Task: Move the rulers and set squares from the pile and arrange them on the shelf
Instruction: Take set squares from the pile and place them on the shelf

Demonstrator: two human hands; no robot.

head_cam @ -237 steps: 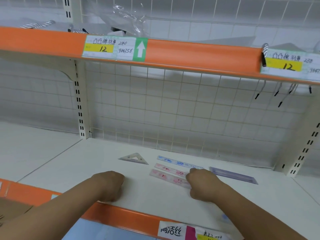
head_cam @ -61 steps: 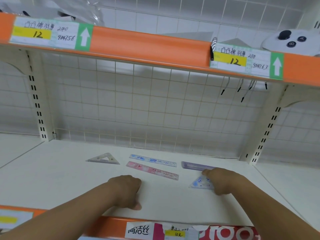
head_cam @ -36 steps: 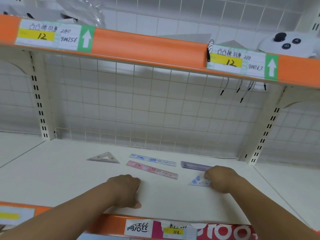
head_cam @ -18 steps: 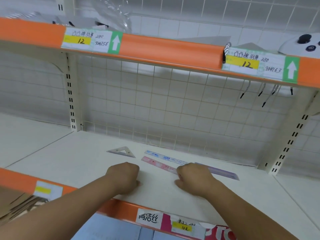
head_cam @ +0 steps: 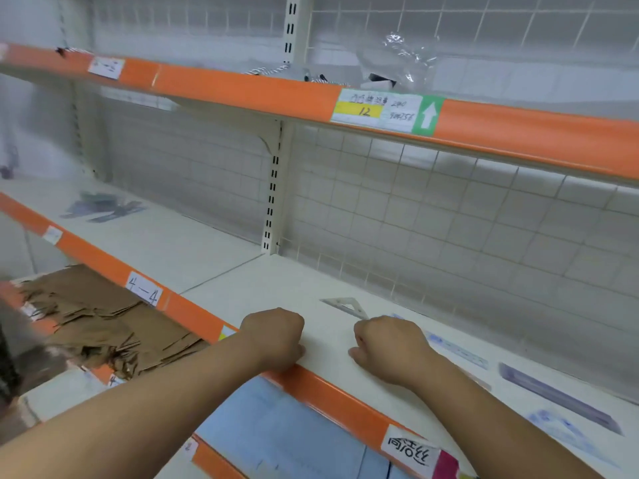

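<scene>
Right hand [head_cam: 387,347] now off the flat rulers [head_cam: 456,350]; like left hand [head_cam: 273,337], an empty fist on smooth shelf [head_cam: 276,288].

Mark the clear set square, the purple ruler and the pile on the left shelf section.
clear set square [head_cam: 346,304]: head view, near its centre.
purple ruler [head_cam: 560,397]: head view, mid-length of its body.
pile [head_cam: 103,206]: head view, middle of the dark heap.

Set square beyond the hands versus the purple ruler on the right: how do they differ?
The set square is a clear, greyish triangle; the purple ruler is a long tinted strip. The set square lies at the row's left end, the purple ruler far to its right. Both lie flat on the white shelf.
</scene>
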